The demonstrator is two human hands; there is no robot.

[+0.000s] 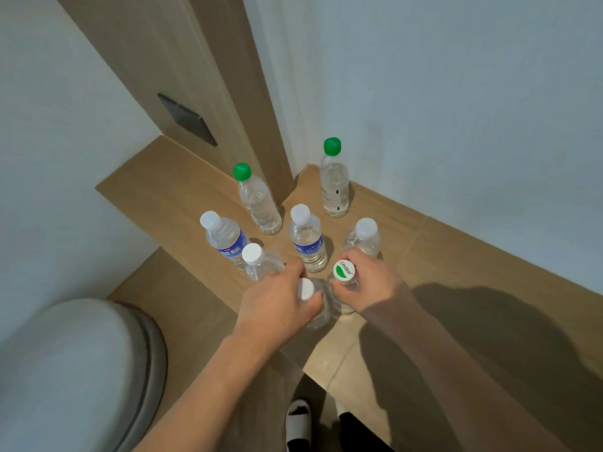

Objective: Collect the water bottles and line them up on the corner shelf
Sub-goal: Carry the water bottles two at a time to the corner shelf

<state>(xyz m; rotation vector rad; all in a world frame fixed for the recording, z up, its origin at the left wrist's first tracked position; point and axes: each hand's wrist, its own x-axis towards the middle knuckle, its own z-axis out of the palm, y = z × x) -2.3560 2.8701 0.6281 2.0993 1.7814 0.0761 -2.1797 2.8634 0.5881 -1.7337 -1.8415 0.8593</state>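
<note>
Several clear water bottles stand upright on the wooden corner shelf [456, 252]. Two green-capped bottles [259, 203] [334, 184] are at the back by the wall. Two blue-labelled, white-capped bottles [225, 238] [308, 239] stand in the middle, with plain white-capped ones [257, 261] [363, 238] beside them. At the shelf's front, my left hand [277, 301] is shut on a white-capped bottle [306, 290]. Touching it, a bottle with a green-and-white printed cap [343, 272] is gripped by my right hand [372, 282].
A white toilet lid [71, 370] fills the lower left, below the shelf. A wooden panel with a dark plate [187, 119] rises behind the shelf's left part. White walls close the corner. My slippered foot [298, 422] shows on the floor below.
</note>
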